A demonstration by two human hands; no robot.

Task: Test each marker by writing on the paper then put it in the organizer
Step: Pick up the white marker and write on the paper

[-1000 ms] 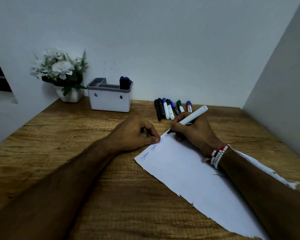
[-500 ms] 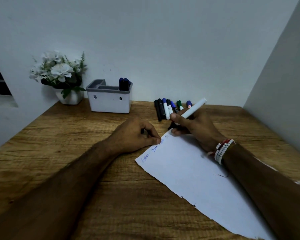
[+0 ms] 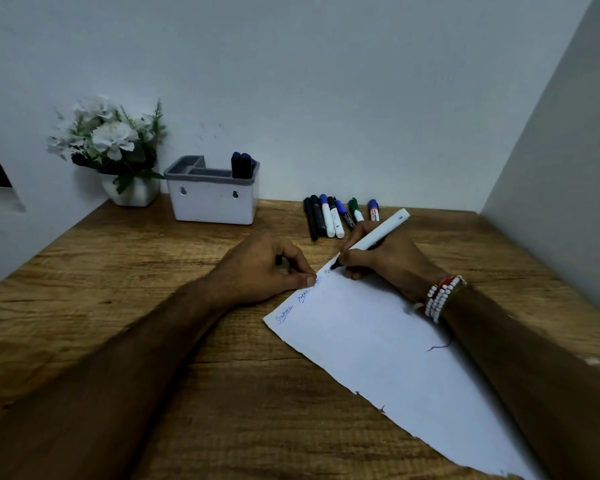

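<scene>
The right hand (image 3: 385, 261) is wrapped around a white marker (image 3: 378, 235), pinching it low on the barrel. The marker's black tip is down at the far end of the paper (image 3: 378, 344), and its blunt end tilts up toward the far right. Whether the tip actually touches the sheet cannot be told. Bead bracelets (image 3: 442, 297) in white, red and dark ring the right wrist, which rests over the paper's right edge.

The left hand (image 3: 267, 268) is curled into a loose fist with its thumb and fingertips pressed on the paper's far-left edge, just left of the marker tip. Something dark may sit inside the curl, but it is too hidden to tell. Along that edge run 3 short bits of blue handwriting (image 3: 284, 313), the farthest partly under the thumb.

The paper lies at a slant on the wooden table (image 3: 118, 271), its near-left edge ragged.

Just beyond the hands, a row of 7 capped markers (image 3: 329, 216) lies on the table near the wall, in black, blue and green. To their left stands the white organizer (image 3: 212, 202) with a grey rim, and 2 dark blue markers (image 3: 241, 165) stand upright in its right compartment. Further left, in the far corner, sits a white pot of white flowers (image 3: 108, 140).
</scene>
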